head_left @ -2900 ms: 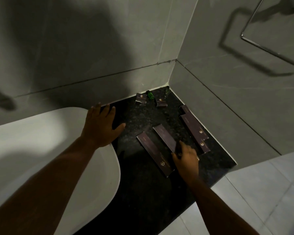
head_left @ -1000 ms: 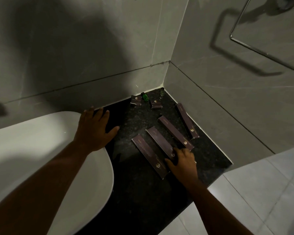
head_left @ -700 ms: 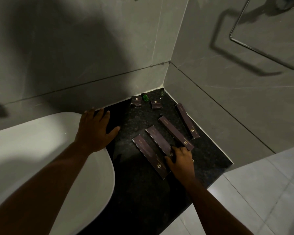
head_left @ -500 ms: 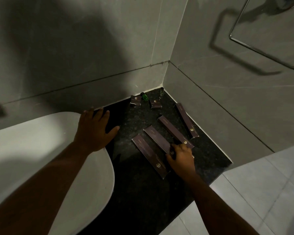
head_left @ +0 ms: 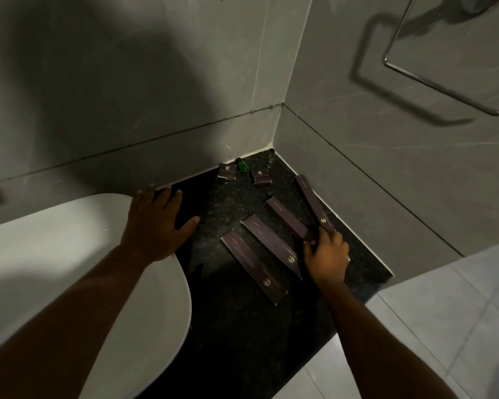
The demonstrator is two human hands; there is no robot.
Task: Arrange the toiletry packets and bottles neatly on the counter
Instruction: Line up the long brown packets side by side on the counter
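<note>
resting left hand [head_left: 153,226] flat and spread, holding nothing, across white basin rim [head_left: 167,289] and black speckled stone table [head_left: 236,326]. curling right hand [head_left: 326,254] fingers around near end of third long dark purple carton [head_left: 287,218], lying among parallel cartons; small green bottle [head_left: 242,165] standing near corner.

My left hand [head_left: 155,224] lies flat, palm down, fingers spread and pointing away from me, thumb splayed out toward my right. Its forearm runs back to the lower left, nearly straight. My right hand [head_left: 326,254] sits ahead and to the right of it, knuckles up, fingers curled downward, a ring on one finger. Whether it grips anything I cannot tell. The right forearm stretches back toward the lower right.
</note>
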